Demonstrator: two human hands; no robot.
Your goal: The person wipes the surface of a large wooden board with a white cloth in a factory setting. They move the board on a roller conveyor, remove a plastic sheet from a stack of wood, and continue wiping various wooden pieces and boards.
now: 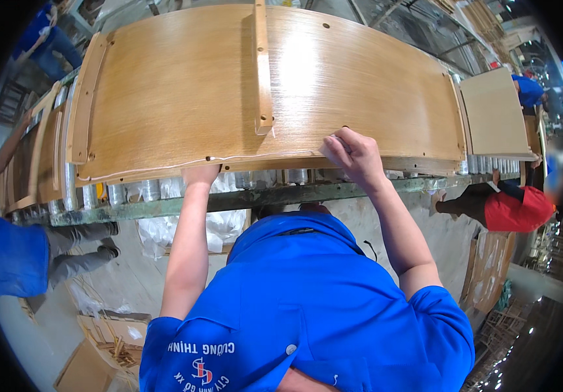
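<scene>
A wide, glossy wooden panel [183,85] lies in front of me with its near edge toward my body. Wooden battens run across it, including a middle batten [263,78] and a left batten [87,98]. A thin white cord [157,164] trails along the near edge toward my right hand. My right hand [360,157] is closed over that edge, pinching a small pale folded piece [326,149] against the wood. At the near edge, left of centre, is my left hand [201,174]; its fingers are hidden under the panel.
The panel rests on a roller conveyor with a green rail [262,198]. A beige board [494,111] stands at its right end, a wooden frame [43,144] at its left. One person in blue [10,248] is at left, another in red [517,208] at right. Plastic-wrapped material [193,230] lies below.
</scene>
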